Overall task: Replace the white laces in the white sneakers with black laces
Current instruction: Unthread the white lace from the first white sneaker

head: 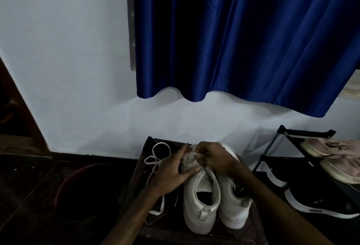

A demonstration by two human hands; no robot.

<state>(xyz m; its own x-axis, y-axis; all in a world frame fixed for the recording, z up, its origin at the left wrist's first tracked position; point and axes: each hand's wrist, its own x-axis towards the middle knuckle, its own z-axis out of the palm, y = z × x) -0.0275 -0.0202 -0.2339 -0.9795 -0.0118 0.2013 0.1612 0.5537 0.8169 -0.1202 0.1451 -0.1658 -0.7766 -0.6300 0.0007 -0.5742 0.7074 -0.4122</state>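
Note:
Two white sneakers stand side by side, heels toward me, on a small dark stool (255, 225). My left hand (173, 172) rests on the left sneaker (200, 202), thumb pressed against its side near the tongue. My right hand (216, 159) pinches the white lace at the eyelets of that shoe, fingers closed over the lacing. The right sneaker (233, 209) is partly hidden behind my right wrist. A loose white lace (155, 159) lies looped on the stool to the left. No black lace is visible in the dim light.
A black shoe rack (272, 157) at the right holds pink shoes (331, 151) and black-and-white sneakers (315, 200). A blue curtain (243, 36) hangs on the white wall behind. A dark round tub with a red rim (66, 182) sits on the floor at left.

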